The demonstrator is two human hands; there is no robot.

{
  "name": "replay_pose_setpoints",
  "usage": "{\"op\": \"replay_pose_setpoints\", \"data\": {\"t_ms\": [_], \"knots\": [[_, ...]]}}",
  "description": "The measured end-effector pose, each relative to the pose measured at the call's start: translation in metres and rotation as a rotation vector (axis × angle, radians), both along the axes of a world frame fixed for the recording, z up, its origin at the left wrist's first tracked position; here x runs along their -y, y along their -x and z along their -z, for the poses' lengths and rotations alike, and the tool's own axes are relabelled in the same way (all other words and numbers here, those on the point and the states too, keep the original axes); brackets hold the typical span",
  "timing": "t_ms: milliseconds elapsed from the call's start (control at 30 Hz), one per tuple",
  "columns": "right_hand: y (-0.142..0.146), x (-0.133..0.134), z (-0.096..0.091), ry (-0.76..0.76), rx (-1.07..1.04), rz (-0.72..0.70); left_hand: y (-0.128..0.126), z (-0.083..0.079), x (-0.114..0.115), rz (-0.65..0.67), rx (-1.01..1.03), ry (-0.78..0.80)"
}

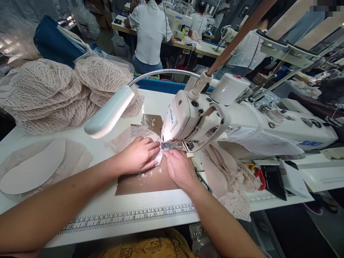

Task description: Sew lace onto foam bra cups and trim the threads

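A pale lace fabric piece lies under the head of a white sewing machine, its edge at the needle area. My left hand is on the lace, fingers bent together and gripping it just left of the presser foot. On the other side, my right hand pinches the edge of the same piece close to the foot, thumb and forefinger together. The fingertips partly hide the fabric. Beneath both hands a shiny brown sheet covers part of the white table.
Lace piles stand at the back left, near a lamp on a bent metal neck. A pale oval piece lies at left. More cut fabric and red-handled scissors are right. A printed ruler runs along the front. People sit beyond.
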State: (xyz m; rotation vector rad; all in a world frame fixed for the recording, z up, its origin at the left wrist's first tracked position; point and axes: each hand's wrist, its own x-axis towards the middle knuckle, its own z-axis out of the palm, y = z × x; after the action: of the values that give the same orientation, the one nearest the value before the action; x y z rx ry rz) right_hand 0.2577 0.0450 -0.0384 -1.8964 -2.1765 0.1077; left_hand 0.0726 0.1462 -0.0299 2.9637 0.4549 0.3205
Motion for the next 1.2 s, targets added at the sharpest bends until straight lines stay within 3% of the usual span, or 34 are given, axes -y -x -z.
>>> {"op": "replay_pose_setpoints", "data": {"t_ms": [167,400,767,1000,1200], "knots": [[-0.0022,0.003,0.0002,-0.042,-0.052,0.007,0.0028,-0.0015,-0.0023,0.054,0.071,0.016],[-0.0007,0.0046,-0.002,-0.054,0.024,-0.117,0.0026,-0.0007,-0.001,0.123,0.125,0.035],[0.0015,0.0023,-0.0013,-0.025,0.126,-0.032,0.0001,0.0015,0.0026,0.034,0.054,0.02],[-0.0033,0.0022,0.0005,-0.011,0.004,0.046,0.0047,-0.0045,0.0017,0.146,0.058,0.007],[-0.0041,0.0042,-0.0027,-0.029,-0.025,-0.082,0.0047,-0.0064,0.0028,0.196,0.097,0.105]]}}
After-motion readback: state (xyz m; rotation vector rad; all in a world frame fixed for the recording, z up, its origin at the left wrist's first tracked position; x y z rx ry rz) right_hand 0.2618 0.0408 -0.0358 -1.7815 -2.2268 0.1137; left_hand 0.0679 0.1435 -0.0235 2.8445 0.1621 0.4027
